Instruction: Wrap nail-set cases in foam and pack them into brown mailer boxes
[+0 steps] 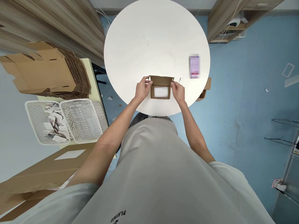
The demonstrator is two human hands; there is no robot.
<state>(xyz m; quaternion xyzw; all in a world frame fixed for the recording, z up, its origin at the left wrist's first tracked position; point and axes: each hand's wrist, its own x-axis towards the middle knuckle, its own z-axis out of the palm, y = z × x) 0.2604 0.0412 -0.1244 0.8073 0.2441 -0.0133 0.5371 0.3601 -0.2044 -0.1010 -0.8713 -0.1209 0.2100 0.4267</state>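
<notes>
A small brown cardboard box (152, 92) sits near the front edge of the round white table (130, 53), its lid (161, 81) raised at the far side. Inside lies a white rectangular item (161, 91); its kind I cannot make out. My left hand (142, 89) pinches the left corner of the lid between thumb and fingers. At the lid's right corner, my right hand (178, 91) grips in the same way. To the right on the table lies a blurred purple and pink rectangular item (194, 66).
On the left, a side table (87, 70) carries a stack of flat cardboard blanks (51, 73) and two white baskets, one with small packets (56, 124), one with clear plastic pieces (81, 121). A large carton (44, 168) stands nearer me. Another open carton (206, 88) is below the table's right edge.
</notes>
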